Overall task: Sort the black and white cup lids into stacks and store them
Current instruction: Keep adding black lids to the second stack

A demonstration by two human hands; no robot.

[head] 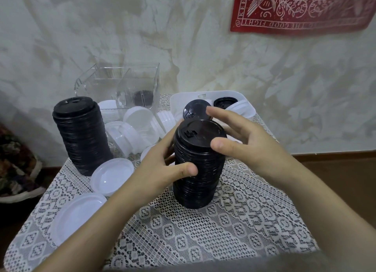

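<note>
A tall stack of black lids (198, 182) stands at the middle of the lace-covered table (183, 241). My left hand (162, 166) grips the stack's left side, thumb across its front. My right hand (242, 137) curls over the stack's top rim from the right, thumb on the top lid's edge. A second, taller stack of black lids (81, 135) stands at the left. White lids lie loose: two (112, 176) (77, 216) at the front left, several (134, 129) piled behind the stacks.
A clear plastic container (122, 84) stands at the back against the wall. A white tray (242, 97) at the back right holds two black lids (195, 109) and some white ones. The table edge drops off on the left and right.
</note>
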